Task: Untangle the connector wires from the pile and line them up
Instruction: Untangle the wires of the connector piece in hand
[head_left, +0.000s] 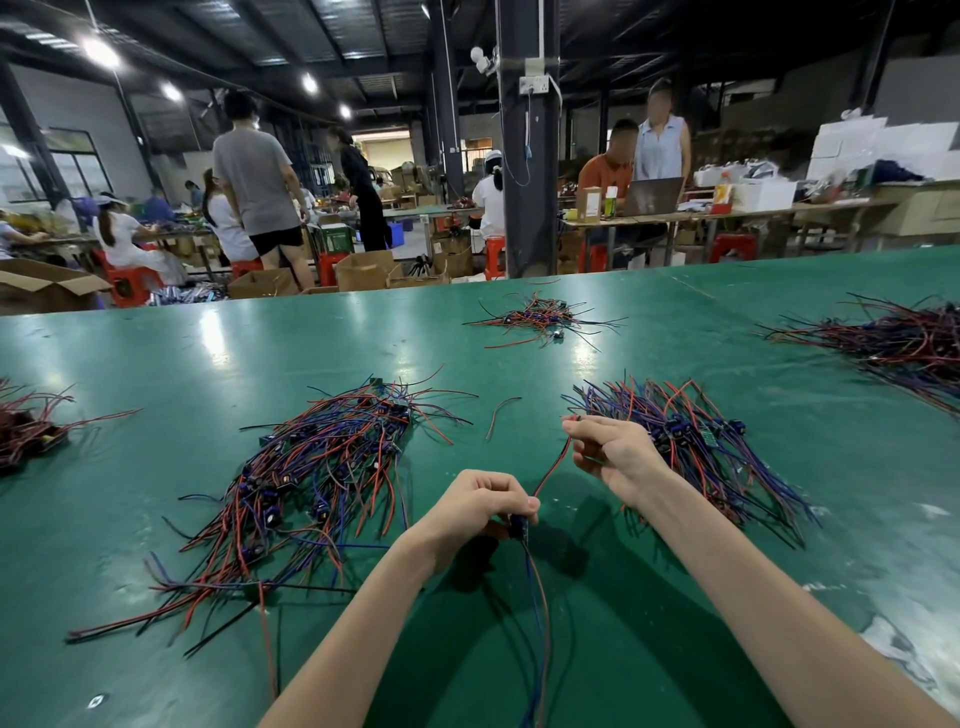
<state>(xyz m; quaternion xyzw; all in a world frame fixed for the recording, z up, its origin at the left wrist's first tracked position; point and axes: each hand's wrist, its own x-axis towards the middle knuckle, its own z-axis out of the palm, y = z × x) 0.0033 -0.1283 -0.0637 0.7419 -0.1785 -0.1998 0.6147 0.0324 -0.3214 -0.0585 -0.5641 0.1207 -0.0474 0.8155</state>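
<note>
Nearest the lens, two bare forearms reaching up from the bottom edge over the green desk (156, 364). Between them, hanging toward the camera, the blue and red trailing leads (540, 623) of one connector wire (553, 465). Low and central, the left hand (475, 506), its fingers (519, 503) curled and pinching the wire's small dark module (518, 529) just above the desk. From that pinch, a red strand running up and to the right into the right hand (610, 457), thumb and fingers closed round its upper end, held up near the heap on the right.

Left of the hands, lying on the desk, a broad tangled pile (322, 478) of red, blue and black wires with dark modules scattered through it, strands crossing every way. On the right, just behind the right hand, a second bundle (696, 441), its wires running roughly one way, modules grouped near its middle. Between the two, a single loose wire (498, 415), apart from both.

Further back at centre, a small far heap (540, 317); at the right edge, a larger dark heap (904, 343); at the left edge, a cut-off heap (26, 431). Beyond the desk, a workshop with people standing and seated at other desks, cardboard boxes (363, 270), red stools (493, 257), a dark pillar (527, 156) and an open laptop (652, 196).
</note>
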